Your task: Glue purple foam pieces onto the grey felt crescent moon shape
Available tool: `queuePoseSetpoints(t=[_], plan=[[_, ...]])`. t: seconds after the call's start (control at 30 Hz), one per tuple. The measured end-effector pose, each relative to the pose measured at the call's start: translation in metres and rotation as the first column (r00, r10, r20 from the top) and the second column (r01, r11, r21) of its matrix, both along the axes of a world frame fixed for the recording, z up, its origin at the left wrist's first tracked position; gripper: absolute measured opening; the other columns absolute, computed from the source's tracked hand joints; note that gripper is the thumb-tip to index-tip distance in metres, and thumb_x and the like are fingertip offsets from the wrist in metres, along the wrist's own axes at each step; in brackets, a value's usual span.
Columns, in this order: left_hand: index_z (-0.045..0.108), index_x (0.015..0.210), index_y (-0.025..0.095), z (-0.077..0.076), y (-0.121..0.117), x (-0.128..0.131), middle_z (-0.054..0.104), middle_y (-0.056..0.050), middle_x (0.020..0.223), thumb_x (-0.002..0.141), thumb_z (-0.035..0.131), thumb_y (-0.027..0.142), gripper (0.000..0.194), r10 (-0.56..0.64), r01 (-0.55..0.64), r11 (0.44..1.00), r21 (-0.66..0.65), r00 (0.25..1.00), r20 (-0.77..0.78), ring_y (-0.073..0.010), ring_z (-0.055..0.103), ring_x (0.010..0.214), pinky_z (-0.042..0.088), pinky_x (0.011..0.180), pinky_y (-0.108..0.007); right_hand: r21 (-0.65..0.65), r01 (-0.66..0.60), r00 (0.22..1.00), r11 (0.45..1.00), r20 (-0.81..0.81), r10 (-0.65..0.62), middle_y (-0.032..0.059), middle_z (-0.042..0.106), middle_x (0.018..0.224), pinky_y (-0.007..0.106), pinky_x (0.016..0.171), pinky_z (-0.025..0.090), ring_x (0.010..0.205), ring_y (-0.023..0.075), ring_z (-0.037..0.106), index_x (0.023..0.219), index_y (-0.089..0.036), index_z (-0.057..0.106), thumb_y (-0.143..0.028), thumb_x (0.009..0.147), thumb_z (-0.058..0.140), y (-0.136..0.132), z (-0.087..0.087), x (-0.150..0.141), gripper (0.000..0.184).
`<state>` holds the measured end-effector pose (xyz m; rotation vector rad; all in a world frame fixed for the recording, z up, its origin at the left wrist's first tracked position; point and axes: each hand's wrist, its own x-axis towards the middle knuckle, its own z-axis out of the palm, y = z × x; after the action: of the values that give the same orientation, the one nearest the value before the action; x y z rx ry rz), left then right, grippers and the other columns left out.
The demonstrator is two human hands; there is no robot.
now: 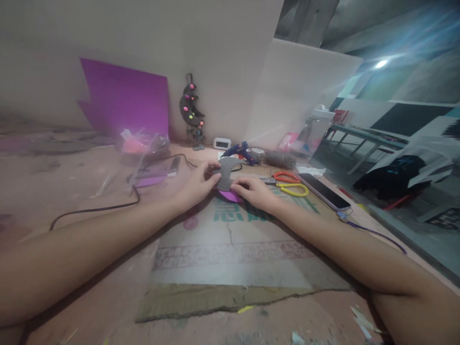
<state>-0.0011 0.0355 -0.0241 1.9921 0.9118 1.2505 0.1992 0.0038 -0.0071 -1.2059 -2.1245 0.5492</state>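
A crescent (225,173) wrapped in grey yarn is held up over the cardboard sheet (230,278). Its lower tip is bare purple card (230,196). My left hand (201,179) grips the wrapped part from the left, thumb in front. On the other side, my right hand (255,191) pinches at the edge where the grey yarn meets the purple tip. Whether a loose strand runs between those right fingers is too small to tell. Just behind the crescent lies a blue glue gun (240,152). Scissors (287,184) with red and yellow handles rest beside my right hand.
A phone (325,191) with a strap lies at the right, near the table edge. Behind stand a small clock (222,143), a roll of grey yarn (280,159), a finished-looking moon ornament (190,108) and purple card (129,100). A black cord (97,210) crosses the left side.
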Motion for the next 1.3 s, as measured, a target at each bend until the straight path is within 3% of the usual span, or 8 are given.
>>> queuePoseSetpoints(t=[0.2,0.6,1.03,1.3], plan=[[0.052,0.11,0.018,-0.0032,0.0028,0.0008,0.057,-0.003,0.097,0.086,0.053,0.027,0.025,-0.033,0.034,0.999,-0.031,0.999,0.041,-0.0161,0.056,0.088,0.046,0.075,-0.029,-0.022,-0.021,1.0,1.0,-0.011,0.02,0.0002,0.06,0.069,0.023,0.061,0.038,0.063,0.0116,0.049,0.083,-0.014,0.068,-0.034,0.085,0.054,-0.0007,0.0013,-0.0008,0.025],[0.053,0.11,0.019,-0.0051,0.0038,0.0008,0.058,-0.004,0.098,0.086,0.054,0.028,0.026,-0.038,0.039,0.999,-0.018,0.998,0.044,-0.0174,0.055,0.091,0.046,0.08,-0.032,0.066,-0.013,0.999,0.998,0.048,0.01,-0.0001,0.059,0.068,0.024,0.063,0.038,0.066,0.0128,0.05,0.075,-0.016,0.065,-0.028,0.086,0.055,0.0008,-0.0004,0.0005,0.019],[0.054,0.11,0.018,-0.0081,0.0074,0.0007,0.06,-0.005,0.097,0.086,0.054,0.028,0.026,-0.043,0.044,0.999,-0.01,0.997,0.058,-0.0177,0.056,0.091,0.046,0.082,-0.033,-0.004,-0.031,1.0,1.0,0.002,0.031,-0.0005,0.056,0.064,0.023,0.061,0.036,0.061,0.0114,0.048,0.074,-0.014,0.064,-0.031,0.088,0.049,-0.0022,0.0028,-0.0017,0.027],[0.056,0.108,0.018,-0.0066,0.0059,0.0015,0.061,-0.005,0.097,0.083,0.058,0.026,0.026,-0.038,0.039,0.999,-0.017,0.996,0.082,-0.018,0.056,0.091,0.046,0.082,-0.033,0.012,-0.026,0.999,1.0,0.037,0.025,-0.0005,0.058,0.065,0.023,0.061,0.037,0.063,0.012,0.05,0.076,-0.015,0.066,-0.031,0.086,0.054,-0.0006,-0.0007,0.0005,0.022]])
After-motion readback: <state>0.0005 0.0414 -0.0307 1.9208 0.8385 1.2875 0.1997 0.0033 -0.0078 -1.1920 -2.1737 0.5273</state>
